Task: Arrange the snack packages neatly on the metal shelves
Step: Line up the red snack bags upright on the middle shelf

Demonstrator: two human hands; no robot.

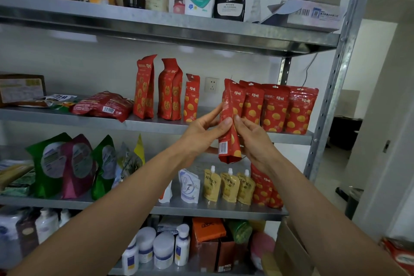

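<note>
snack package [229, 139] upright between left hand [201, 133] and right hand [255, 139], both apparently pinching it.

The right forearm [309, 204] partly hides the red pouches [262, 188] beneath it.

white wall [89, 60] with power socket [211, 84]

Both hands hold one red snack pouch [229, 125] upright before the middle shelf [156, 124]: left hand [201, 130] and right hand [253, 139] pinch its edges. Four matching pouches [275, 107] stand behind it.
</note>
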